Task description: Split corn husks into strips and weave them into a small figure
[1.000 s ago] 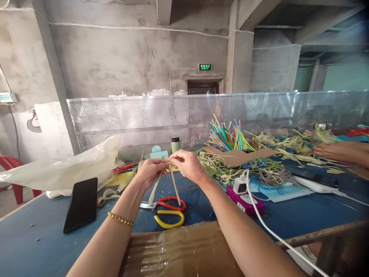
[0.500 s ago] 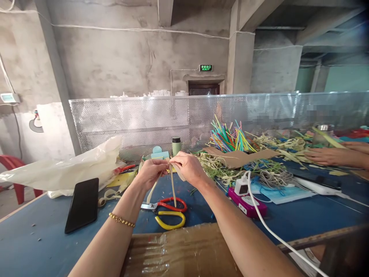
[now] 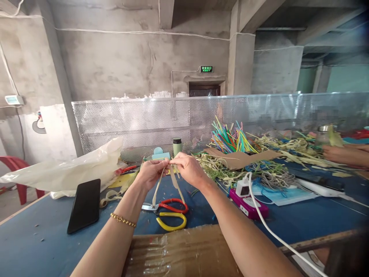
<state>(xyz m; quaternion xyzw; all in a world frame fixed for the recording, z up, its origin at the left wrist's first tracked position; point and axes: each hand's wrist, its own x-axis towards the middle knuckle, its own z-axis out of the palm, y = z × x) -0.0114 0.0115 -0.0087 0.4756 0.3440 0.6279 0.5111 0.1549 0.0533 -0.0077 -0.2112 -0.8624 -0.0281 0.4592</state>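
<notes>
My left hand [image 3: 151, 173] and my right hand [image 3: 188, 169] meet above the table, fingertips pinched close together. Between them are pale flat strips [image 3: 174, 180], like dried leaf or fibre, whose loose ends hang down. One end drops near the scissors' blades, another near the red handle. The exact join at the fingertips is too small to make out. Below lie scissors [image 3: 170, 213] with one red and one yellow handle, spread apart on the blue table [image 3: 121, 227]. A green bottle [image 3: 177, 147] with a black lid stands behind my hands.
A black phone [image 3: 84, 206] and plastic sheeting [image 3: 86, 165] lie left. Cardboard [image 3: 184, 254] is in front of me. Right are a purple power socket [image 3: 250, 206] with a white cable, heaped strips [image 3: 219, 167], coloured pipe cleaners [image 3: 232, 138] and another person's hand [image 3: 336, 154].
The hanging strips have shifted, one end swinging right and a wider piece now dropping between my hands. My hands stay together. The other person's hands have moved right, lifting a leaf strip.
</notes>
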